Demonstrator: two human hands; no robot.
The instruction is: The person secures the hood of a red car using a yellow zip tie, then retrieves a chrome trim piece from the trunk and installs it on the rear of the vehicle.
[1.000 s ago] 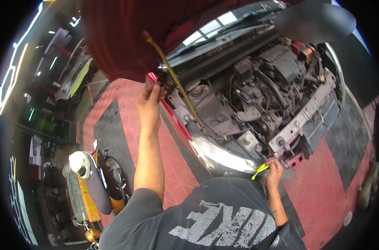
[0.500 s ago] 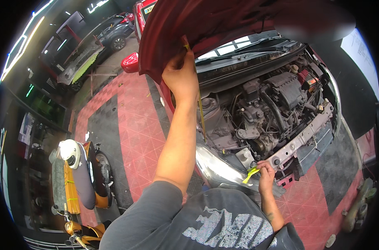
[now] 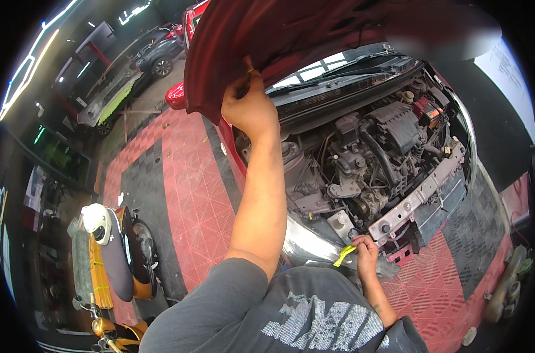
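Note:
My left hand (image 3: 250, 106) is raised under the lifted red hood (image 3: 220, 53), its fingers pinched around the top of a hood prop rod (image 3: 250, 70). Only a short yellow and reddish end of that rod shows above my fingers; my forearm hides the rest. Lower down, my right hand (image 3: 367, 254) is closed on a bright yellow-green strip (image 3: 344, 255), whose loose end points to the left. This hand is at the front of the car, beside the headlight (image 3: 306, 241) and the bare front crossmember (image 3: 405, 207).
The uncovered engine (image 3: 361, 153) fills the bay ahead. A scooter (image 3: 119, 259) with a white helmet (image 3: 97, 222) stands at left. Another car (image 3: 160, 56) is parked at the far left. Pipe-like parts (image 3: 507, 282) lie on the tiled floor at the right edge.
The view has shifted slightly. The hood edge and my left hand sit a little further left, and my forearm now covers the long rod seen before. Both hands keep their grip.

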